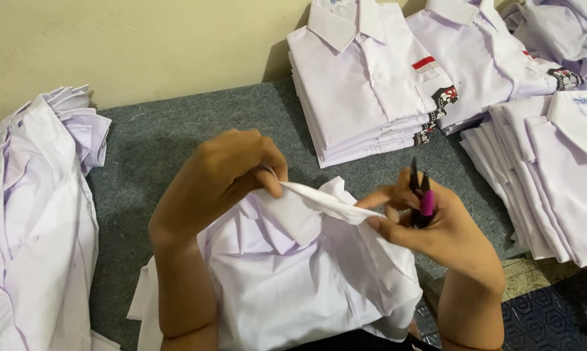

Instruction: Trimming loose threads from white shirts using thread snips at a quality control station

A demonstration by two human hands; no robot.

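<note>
A white shirt (pixel 293 286) lies crumpled on the grey mat in front of me. My left hand (pixel 231 172) pinches the shirt's collar edge and lifts it. My right hand (pixel 430 224) holds the other end of that collar edge between thumb and fingers, and also grips small black snips with a pink part (pixel 423 198), blades pointing up. The collar strip (pixel 322 201) is stretched between both hands.
A grey mat (pixel 150 143) covers the surface. A stack of folded white shirts (pixel 365 78) sits at the back centre, another folded shirt (pixel 495 58) beside it, and a further stack (pixel 553 169) at right. Loose white shirts (pixel 33 221) are piled at left. A pale wall (pixel 124 39) is behind.
</note>
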